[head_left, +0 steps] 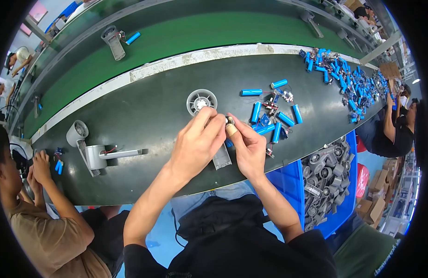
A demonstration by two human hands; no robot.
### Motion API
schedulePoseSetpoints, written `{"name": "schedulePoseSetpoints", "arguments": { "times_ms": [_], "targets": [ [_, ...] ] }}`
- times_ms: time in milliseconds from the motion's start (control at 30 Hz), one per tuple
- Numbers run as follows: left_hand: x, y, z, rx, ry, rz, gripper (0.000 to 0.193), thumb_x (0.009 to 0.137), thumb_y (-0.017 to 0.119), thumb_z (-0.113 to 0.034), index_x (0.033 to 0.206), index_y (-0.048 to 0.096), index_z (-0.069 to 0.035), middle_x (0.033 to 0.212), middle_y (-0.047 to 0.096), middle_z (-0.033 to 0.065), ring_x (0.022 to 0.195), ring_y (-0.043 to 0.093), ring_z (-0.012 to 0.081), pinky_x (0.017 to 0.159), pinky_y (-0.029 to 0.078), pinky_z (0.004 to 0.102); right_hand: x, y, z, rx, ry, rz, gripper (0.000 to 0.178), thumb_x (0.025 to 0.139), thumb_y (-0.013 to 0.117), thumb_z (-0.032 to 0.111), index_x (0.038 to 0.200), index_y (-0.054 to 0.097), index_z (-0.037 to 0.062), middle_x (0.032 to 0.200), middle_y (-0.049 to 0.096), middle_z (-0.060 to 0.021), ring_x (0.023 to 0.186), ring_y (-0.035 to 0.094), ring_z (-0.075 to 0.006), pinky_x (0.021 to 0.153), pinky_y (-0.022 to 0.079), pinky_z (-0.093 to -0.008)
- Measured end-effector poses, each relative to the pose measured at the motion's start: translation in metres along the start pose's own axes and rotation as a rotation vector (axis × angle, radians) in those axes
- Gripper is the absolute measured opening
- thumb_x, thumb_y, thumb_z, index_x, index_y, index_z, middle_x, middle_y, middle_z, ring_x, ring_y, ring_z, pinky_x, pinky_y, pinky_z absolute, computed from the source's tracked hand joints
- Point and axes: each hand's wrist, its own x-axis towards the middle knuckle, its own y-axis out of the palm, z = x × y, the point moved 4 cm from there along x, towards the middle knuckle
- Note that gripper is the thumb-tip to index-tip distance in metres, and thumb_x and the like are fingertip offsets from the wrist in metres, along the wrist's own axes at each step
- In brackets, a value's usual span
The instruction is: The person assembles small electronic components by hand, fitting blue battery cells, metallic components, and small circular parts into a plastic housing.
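My left hand (198,141) and my right hand (250,150) meet over the dark bench, both with fingers pinched together. A small dark part (229,120) shows at the fingertips of my right hand, whose thumb wears a tan wrap. What my left fingers pinch is hidden behind them. Just beyond and below my hands lies a grey plastic fan housing (190,103) with a round, vaned opening. Its grey handle (221,159) shows between my wrists; my hands cover the middle. To the right are several blue cylindrical batteries (286,119) wired to small circuit boards (271,106).
Other grey housings (96,157) rest at left, near a co-worker's hands (39,167). A large heap of wired batteries (343,83) covers the far right. A blue bin (295,178) of grey housings stands below the bench edge. A green conveyor belt (177,39) runs behind a pale rail.
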Motion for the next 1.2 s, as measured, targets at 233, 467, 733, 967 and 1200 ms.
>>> {"name": "schedulePoseSetpoints", "arguments": {
  "times_ms": [233, 467, 733, 967, 1200],
  "targets": [
    [-0.004, 0.002, 0.001, 0.015, -0.003, 0.033, 0.024, 0.078, 0.071, 0.002, 0.100, 0.063, -0.001, 0.093, 0.058, 0.0097, 0.078, 0.065, 0.0287, 0.067, 0.054, 0.0383, -0.001, 0.003, 0.012, -0.269, -0.110, -0.045, 0.030, 0.097, 0.062, 0.003, 0.127, 0.065, -0.0018, 0.114, 0.070, -0.0107, 0.098, 0.063, -0.0095, 0.083, 0.051, -0.0226],
    [-0.004, 0.001, -0.001, 0.042, 0.077, -0.018, 0.023, 0.075, 0.072, 0.003, 0.097, 0.064, 0.000, 0.091, 0.060, 0.0103, 0.080, 0.064, 0.0282, 0.069, 0.054, 0.0378, -0.003, 0.005, 0.016, -0.434, -0.218, -0.047, 0.030, 0.095, 0.064, 0.002, 0.125, 0.066, -0.0017, 0.101, 0.073, -0.0084, 0.077, 0.057, -0.0052, 0.065, 0.046, -0.0206],
    [0.000, 0.000, 0.002, -0.016, 0.027, -0.061, 0.018, 0.073, 0.073, 0.007, 0.088, 0.068, -0.001, 0.087, 0.064, 0.0080, 0.069, 0.064, 0.0209, 0.059, 0.052, 0.0311, -0.003, 0.006, 0.018, -0.490, -0.261, -0.046, 0.029, 0.092, 0.066, -0.001, 0.120, 0.067, -0.0042, 0.109, 0.072, -0.0190, 0.092, 0.071, -0.0205, 0.077, 0.055, -0.0279],
    [-0.003, 0.000, 0.004, 0.025, 0.057, -0.072, 0.017, 0.072, 0.074, 0.008, 0.087, 0.068, 0.001, 0.085, 0.065, 0.0082, 0.068, 0.066, 0.0183, 0.058, 0.054, 0.0280, -0.005, 0.008, 0.019, -0.549, -0.301, -0.073, 0.029, 0.091, 0.066, -0.001, 0.120, 0.067, -0.0042, 0.107, 0.072, -0.0205, 0.091, 0.073, -0.0229, 0.076, 0.055, -0.0289],
    [-0.004, 0.005, 0.003, -0.011, 0.010, -0.107, 0.019, 0.071, 0.074, 0.007, 0.087, 0.066, -0.002, 0.084, 0.062, 0.0066, 0.064, 0.064, 0.0205, 0.054, 0.052, 0.0311, -0.005, 0.006, 0.017, -0.539, -0.302, -0.091, 0.032, 0.093, 0.065, -0.002, 0.125, 0.067, -0.0003, 0.077, 0.064, -0.0054, 0.065, 0.049, -0.0050, 0.058, 0.041, -0.0213]
  ]
}}
